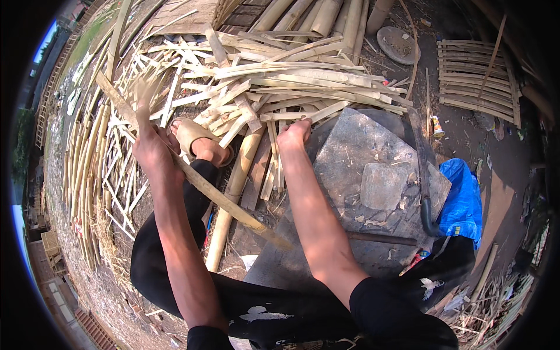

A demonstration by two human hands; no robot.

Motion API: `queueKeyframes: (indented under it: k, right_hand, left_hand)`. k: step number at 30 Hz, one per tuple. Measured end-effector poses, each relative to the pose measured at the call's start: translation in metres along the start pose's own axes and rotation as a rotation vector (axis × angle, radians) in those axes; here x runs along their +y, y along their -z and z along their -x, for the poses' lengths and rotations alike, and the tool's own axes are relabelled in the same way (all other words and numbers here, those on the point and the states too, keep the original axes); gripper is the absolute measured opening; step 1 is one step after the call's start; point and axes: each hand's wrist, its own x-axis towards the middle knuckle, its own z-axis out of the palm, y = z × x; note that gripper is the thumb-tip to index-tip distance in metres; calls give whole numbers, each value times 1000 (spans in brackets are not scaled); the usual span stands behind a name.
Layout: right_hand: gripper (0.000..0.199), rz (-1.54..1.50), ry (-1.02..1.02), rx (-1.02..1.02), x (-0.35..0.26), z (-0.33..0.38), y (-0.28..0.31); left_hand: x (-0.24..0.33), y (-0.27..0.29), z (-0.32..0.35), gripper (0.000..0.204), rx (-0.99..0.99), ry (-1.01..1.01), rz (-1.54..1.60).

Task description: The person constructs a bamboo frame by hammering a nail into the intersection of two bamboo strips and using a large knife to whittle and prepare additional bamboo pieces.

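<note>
- A long bamboo strip (192,175) runs slantwise across the lap, its frayed far end up past the left hand (150,149), its near end resting on the grey stone slab (350,157).
- The left hand is closed around this strip near its upper part.
- The right hand (294,133) is curled at the edge of a pile of split bamboo slats (291,81), fingers on a slat; how firmly it grips, I cannot tell.
- Between the hands sits a sandalled foot (198,143).
- Right of the right hand, a long knife (421,169) lies on the slab, with blue plastic sheet (464,201) beyond.
</note>
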Motion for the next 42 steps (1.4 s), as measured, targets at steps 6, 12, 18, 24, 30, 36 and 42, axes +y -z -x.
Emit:
queueKeyframes:
  k: [6, 12, 18, 24, 30, 36, 42]
  right_hand:
    - [30, -211, 157, -164, -67, 98, -10]
    - [25, -297, 18, -515, -115, 205, 31]
    - [28, -39, 44, -658, -151, 265, 179]
    - [39, -99, -313, -781, -203, 236, 257]
    - [33, 827, 973, -411, -238, 223, 269]
    - [31, 1733, 1967, -137, -254, 233, 170]
    - [47, 1890, 1753, -168, -311, 253, 134]
  left_hand:
    - [6, -8, 6, 51, -64, 88, 114]
    - [0, -4, 4, 52, -144, 76, 175]
    - [0, 12, 4, 54, -106, 27, 196]
    - [0, 23, -1, 55, -140, 106, 235]
    - [-9, 11, 18, 52, -131, 160, 209]
    - [-47, -4, 45, 41, -119, 248, 185]
    - [-87, -38, 86, 47, -109, 475, 112]
